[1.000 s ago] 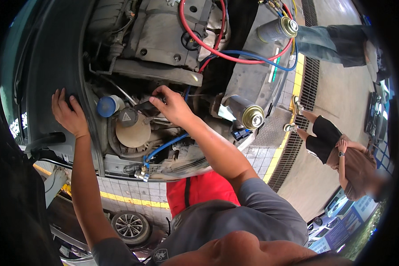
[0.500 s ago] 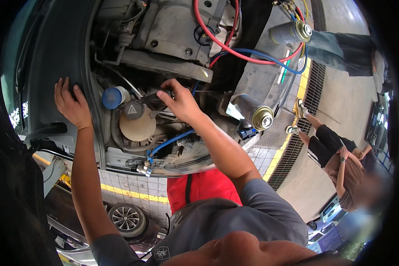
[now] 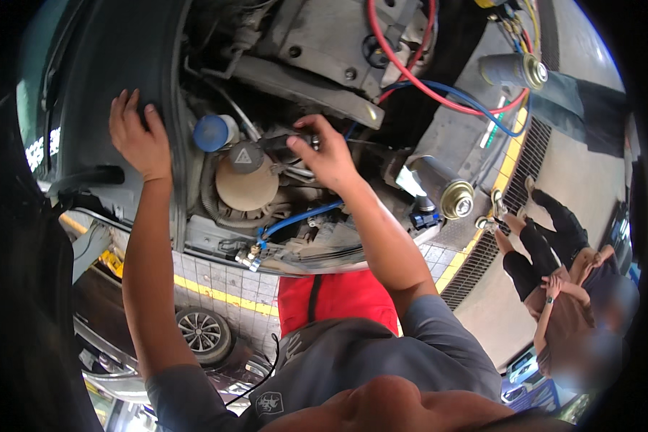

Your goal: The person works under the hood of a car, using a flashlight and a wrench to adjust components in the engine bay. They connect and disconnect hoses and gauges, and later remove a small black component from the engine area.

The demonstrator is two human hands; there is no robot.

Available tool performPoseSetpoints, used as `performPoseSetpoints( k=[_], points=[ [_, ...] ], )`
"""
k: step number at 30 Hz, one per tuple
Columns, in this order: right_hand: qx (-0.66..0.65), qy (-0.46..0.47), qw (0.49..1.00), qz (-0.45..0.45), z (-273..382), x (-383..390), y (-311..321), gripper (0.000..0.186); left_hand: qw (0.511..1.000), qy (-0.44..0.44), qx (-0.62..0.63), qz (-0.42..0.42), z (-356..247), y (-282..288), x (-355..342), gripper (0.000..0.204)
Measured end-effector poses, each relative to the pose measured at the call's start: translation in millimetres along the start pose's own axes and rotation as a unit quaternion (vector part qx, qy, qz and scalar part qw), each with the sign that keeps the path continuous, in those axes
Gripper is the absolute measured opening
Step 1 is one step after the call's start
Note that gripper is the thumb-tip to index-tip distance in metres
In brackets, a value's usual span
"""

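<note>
My left hand lies on a black body panel beside the open engine bay, fingers apart. My right hand has thumb and fingers round a dark cylindrical part, partly hidden by them. Just left of that part are a dark cap with a warning triangle, a blue cap and a tan round reservoir. A blue hose runs below my right hand to a metal fitting. A spray-type can rests to the right.
Red and blue hoses loop near a second can. Beyond the car's edge are a floor grate, a person in black shorts, another in dark trousers and more legs. A wheel shows below.
The car appears shifted rightward and slightly upward in the view; both hands stay in about the same places on it. A person in dark trousers has come further into view at right.
</note>
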State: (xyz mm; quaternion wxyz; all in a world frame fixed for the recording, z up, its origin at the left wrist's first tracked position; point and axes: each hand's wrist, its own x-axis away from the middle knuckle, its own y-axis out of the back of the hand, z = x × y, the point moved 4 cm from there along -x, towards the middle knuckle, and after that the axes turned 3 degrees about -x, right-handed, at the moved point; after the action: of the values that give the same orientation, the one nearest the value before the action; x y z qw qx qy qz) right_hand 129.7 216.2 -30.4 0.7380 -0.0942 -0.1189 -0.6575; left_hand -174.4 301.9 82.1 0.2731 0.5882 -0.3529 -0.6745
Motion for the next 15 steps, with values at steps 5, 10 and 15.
performPoseSetpoints(
  k=[5, 10, 15],
  points=[
    [0.02, 0.113, 0.993, -0.005, 2.5, -3.3, 0.2, 0.038, 1.0, 0.008, 0.003, -0.009, -0.1, -1.3, 1.2, 0.03],
    [0.03, -0.062, 0.998, 0.013, -0.3, -2.5, -2.0, 0.031, 1.0, 0.019, -0.003, 0.0, 2.7, -1.3, 3.6, 0.031],
    [-0.024, -0.024, 0.999, 0.003, -7.8, 0.5, -4.6, 0.034, 1.0, 0.021, 0.003, -0.001, 2.4, -3.5, 4.4, 0.031]
  ],
)
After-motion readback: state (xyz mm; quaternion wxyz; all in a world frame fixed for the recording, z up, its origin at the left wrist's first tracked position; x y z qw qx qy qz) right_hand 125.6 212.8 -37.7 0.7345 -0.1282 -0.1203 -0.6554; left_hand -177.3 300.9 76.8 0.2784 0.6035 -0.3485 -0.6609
